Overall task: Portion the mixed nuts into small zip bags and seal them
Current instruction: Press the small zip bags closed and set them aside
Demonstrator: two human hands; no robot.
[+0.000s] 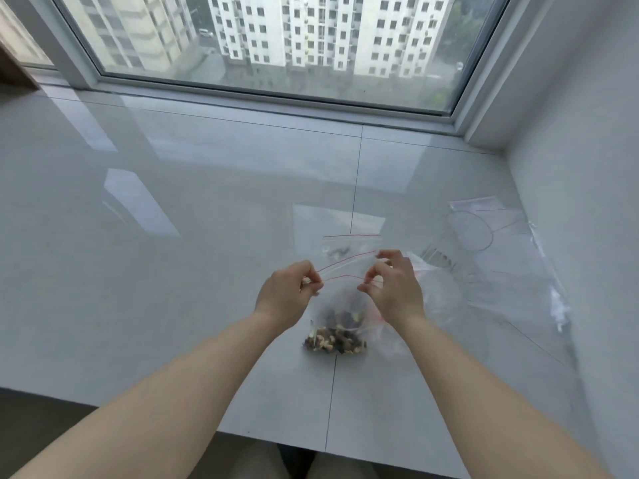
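A small zip bag (340,305) is held up over the middle of the white glossy table (173,236), its red-lined mouth stretched between the two hands. The left end of the mouth is pinched by the curled fingers of the left hand (288,293), and the right end is pinched by the right hand (392,288); the two red lips are seen slightly apart, so the mouth is not closed. The mixed nuts (335,337) are gathered in the bottom of the bag, which rests on or just above the table at 6 o'clock from the hands; which of the two cannot be told.

Just beyond the hands, at 12 o'clock, another zip bag (349,245) with a red strip is laid flat on the table, with a few dark bits inside. At 2 to 3 o'clock, a spread of clear plastic bags (501,257) is laid out, reaching almost to the right wall (587,202); a further clear bag is partly covered by the right hand and wrist. That side is crowded and closed in by the wall.

At 12 o'clock, far off, the table is bounded by the window frame (276,88). The near edge of the table (276,440) is crossed by both forearms at 6 o'clock. The broad stretch of table from 8 to 11 o'clock is taken up only by reflections, and open room is offered there.
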